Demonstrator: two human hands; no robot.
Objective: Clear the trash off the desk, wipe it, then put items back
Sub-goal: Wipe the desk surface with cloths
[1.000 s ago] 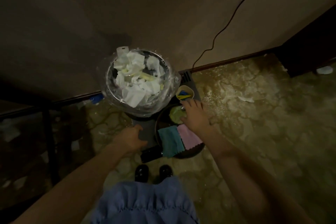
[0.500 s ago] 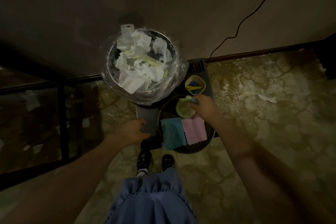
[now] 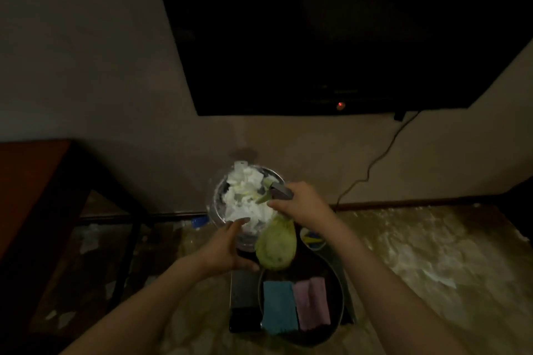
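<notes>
My right hand (image 3: 304, 204) grips the grey trigger head of a green spray bottle (image 3: 277, 248) and holds it in the air, tilted, above the round dark tray (image 3: 336, 274). A teal cloth (image 3: 278, 308) and a pink cloth (image 3: 311, 305) lie side by side in the tray. My left hand (image 3: 226, 246) is held out with straight fingers beside the bottle's base and the front of the trash bin (image 3: 219, 210). The bin has a plastic liner and is heaped with white crumpled paper (image 3: 245, 202).
A small cup (image 3: 313, 238) with blue and yellow items stands by the tray. Tray and bin rest on a low dark stand (image 3: 243, 291). The brown desk (image 3: 31, 181) is at the left, a dark screen (image 3: 346, 37) and cable (image 3: 375, 164) on the wall. Paper scraps litter the floor.
My right hand has lifted the green bottle out of the tray to bin height. My left hand left the stand's edge and rose beside the bottle. The view tilted up.
</notes>
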